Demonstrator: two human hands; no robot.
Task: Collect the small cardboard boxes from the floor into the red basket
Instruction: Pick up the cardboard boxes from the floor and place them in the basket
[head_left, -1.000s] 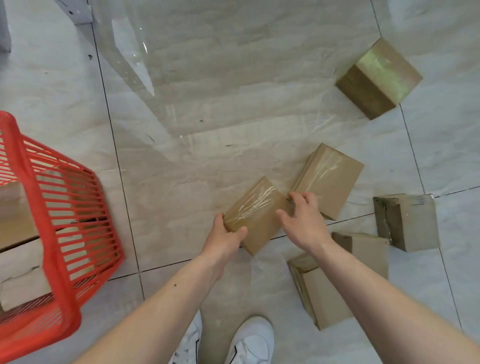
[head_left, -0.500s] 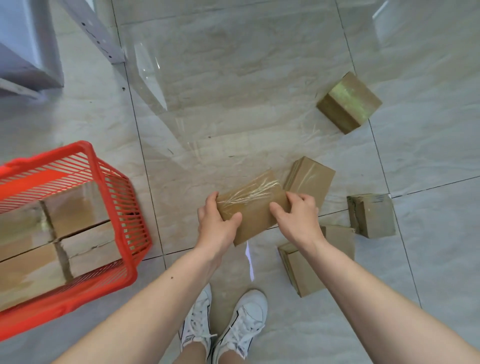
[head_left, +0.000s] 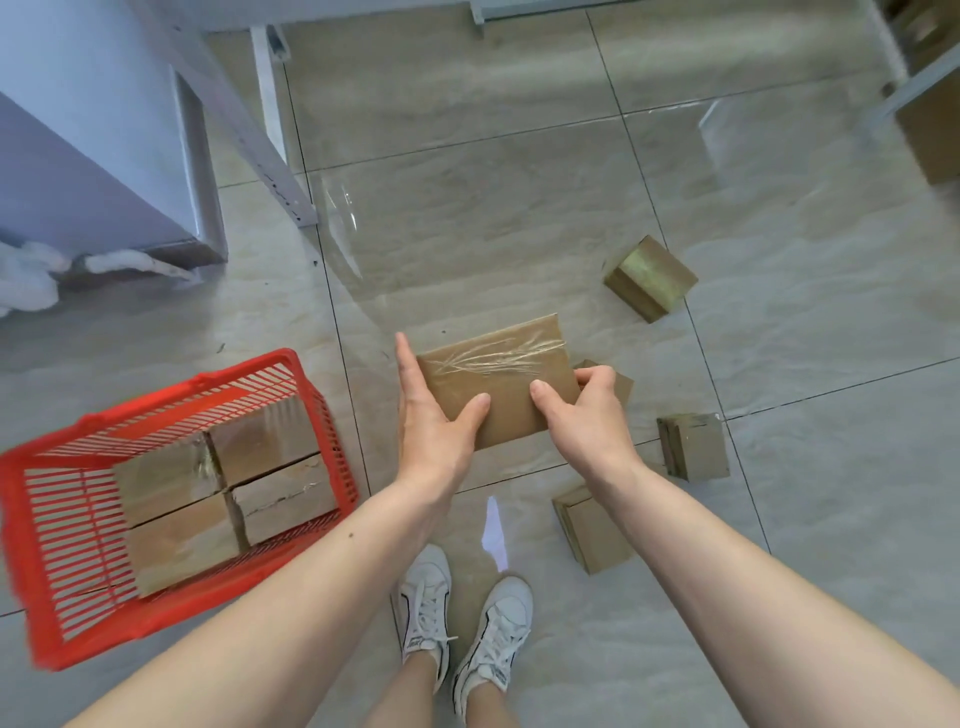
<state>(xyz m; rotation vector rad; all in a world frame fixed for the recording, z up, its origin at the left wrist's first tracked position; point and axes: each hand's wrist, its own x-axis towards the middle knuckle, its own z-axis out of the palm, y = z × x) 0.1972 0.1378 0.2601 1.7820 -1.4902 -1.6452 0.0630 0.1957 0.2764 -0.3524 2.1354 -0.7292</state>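
Box, flat brown cardboard with clear tape (head_left: 496, 379): held above the grey tiled floor (head_left: 467, 208), left hand (head_left: 434, 415) gripping its left edge, right hand (head_left: 587, 415) pinching its right edge. Red plastic basket (head_left: 31, 545), near left, holds four boxes. Four small cardboard boxes lie right.

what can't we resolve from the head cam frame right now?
All head view:
- Box behind the held box: mostly hidden by it and the right hand.
- Right hand's fingers: tips curl behind the held box.
- Red basket: any lower layers hidden by the top boxes.
- Carton top right: cut by the frame edge.
- Left hand: palm side unseen.
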